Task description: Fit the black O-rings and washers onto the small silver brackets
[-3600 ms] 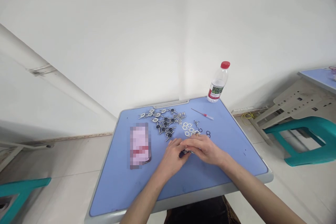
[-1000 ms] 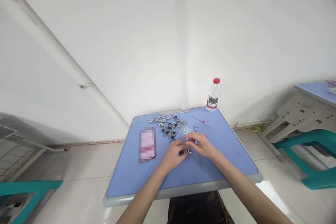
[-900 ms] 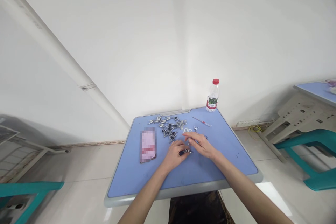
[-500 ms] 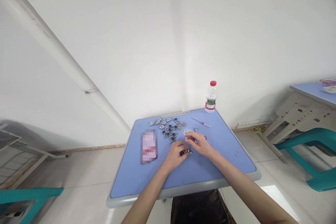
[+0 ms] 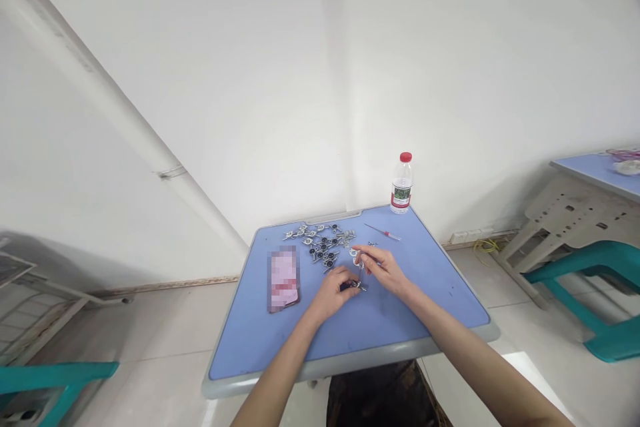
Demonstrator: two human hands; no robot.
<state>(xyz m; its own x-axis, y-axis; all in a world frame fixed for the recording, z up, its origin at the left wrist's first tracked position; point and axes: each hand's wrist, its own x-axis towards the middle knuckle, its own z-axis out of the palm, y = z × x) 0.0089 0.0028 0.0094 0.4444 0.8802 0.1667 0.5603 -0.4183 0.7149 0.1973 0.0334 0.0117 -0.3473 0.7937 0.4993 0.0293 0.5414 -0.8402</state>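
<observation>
My left hand (image 5: 330, 293) rests on the blue table (image 5: 380, 327), its fingers closed on a small dark part with metal pieces (image 5: 353, 285). My right hand (image 5: 380, 270) is just above and to the right of it, with thumb and fingers pinching what looks like a thin metal piece (image 5: 361, 273). Close behind my hands lie white metal rings (image 5: 356, 255). Farther back is a heap of silver-and-black metal parts (image 5: 320, 243). Some of what my fingers hold is hidden.
A pixelated pink flat object (image 5: 283, 278) lies left of my hands. A red-capped water bottle (image 5: 401, 183) stands at the table's far corner, near a thin red-handled tool (image 5: 383, 233). Another blue table (image 5: 597, 170) and a teal stool (image 5: 590, 263) stand right.
My right hand has drawn slightly up and away from my left, with a thin piece showing between them. The view has tilted, so the table sits a little differently in the frame.
</observation>
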